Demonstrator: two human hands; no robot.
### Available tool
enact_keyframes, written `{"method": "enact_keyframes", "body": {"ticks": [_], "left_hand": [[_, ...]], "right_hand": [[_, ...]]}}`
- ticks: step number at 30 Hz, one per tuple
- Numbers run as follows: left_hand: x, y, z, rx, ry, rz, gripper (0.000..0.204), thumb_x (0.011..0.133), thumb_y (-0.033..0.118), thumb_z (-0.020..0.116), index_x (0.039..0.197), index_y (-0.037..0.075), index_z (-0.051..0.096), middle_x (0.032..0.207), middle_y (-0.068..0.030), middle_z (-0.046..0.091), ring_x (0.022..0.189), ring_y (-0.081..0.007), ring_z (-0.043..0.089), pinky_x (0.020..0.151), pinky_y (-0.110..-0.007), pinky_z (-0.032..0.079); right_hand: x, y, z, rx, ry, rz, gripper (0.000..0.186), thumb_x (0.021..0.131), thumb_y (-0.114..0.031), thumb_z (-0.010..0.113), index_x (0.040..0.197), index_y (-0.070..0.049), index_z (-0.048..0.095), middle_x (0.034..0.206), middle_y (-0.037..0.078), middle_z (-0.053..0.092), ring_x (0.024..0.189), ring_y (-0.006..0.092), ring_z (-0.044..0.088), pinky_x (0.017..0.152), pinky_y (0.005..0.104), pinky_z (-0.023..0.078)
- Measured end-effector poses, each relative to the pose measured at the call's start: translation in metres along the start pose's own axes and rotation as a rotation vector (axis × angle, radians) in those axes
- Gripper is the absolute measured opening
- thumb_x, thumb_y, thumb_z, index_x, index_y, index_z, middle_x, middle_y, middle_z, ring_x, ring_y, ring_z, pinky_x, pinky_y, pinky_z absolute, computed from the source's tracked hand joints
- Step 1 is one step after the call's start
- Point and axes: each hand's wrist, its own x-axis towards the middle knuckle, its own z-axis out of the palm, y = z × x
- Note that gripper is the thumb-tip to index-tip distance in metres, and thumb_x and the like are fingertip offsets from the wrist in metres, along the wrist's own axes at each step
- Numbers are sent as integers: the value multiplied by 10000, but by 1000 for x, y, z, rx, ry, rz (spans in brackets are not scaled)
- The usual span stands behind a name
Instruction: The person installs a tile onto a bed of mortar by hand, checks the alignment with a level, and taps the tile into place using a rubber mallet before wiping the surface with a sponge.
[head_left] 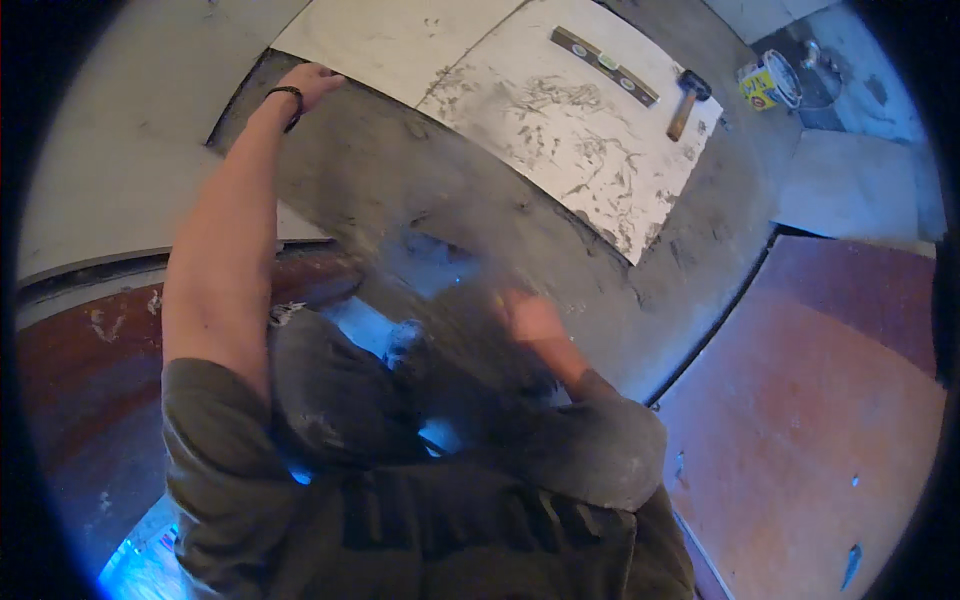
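Observation:
My left hand (pixel 315 85), with a dark bracelet at its wrist, reaches far forward to the near edge of a pale tile (pixel 370 40). Its fingers look bent and are partly hidden, so I cannot tell whether they grip anything. Closer to my knees, my right hand (pixel 528 316) is closed and smeared by motion. In front of it shows a blurred flat tool with a bluish sheen, apparently a trowel (pixel 440 268). This lies low over the grey mortar-like surface (pixel 400 160) between the tiles and my legs.
On a mortar-smeared pale tile (pixel 540 130) rest a spirit level (pixel 605 66) and a mallet (pixel 688 103). Farther right stands a yellow-and-white bucket (pixel 770 82). Reddish-brown boards (pixel 810 400) lie at right, another (pixel 90 350) at left.

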Motion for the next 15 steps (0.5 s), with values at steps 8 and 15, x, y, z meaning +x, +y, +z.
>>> {"method": "enact_keyframes", "body": {"ticks": [8,15], "left_hand": [[8,13,14,41,-86,-87,495,892,478,691,1101,31,736,1113,-159,742,1066,-301,689,948,-416,523],[7,6,15,80,-55,-11,537,893,489,656,1174,38,733,1221,-175,721,1135,-326,678,981,-425,518]], "right_hand": [[-53,38,-27,806,103,573,376,1040,-424,563,998,-59,640,674,104,626,515,224,619,506,367,486],[3,49,-26,1033,83,519,377,1054,-408,549,980,-46,625,657,37,602,477,150,568,467,312,456]]}}
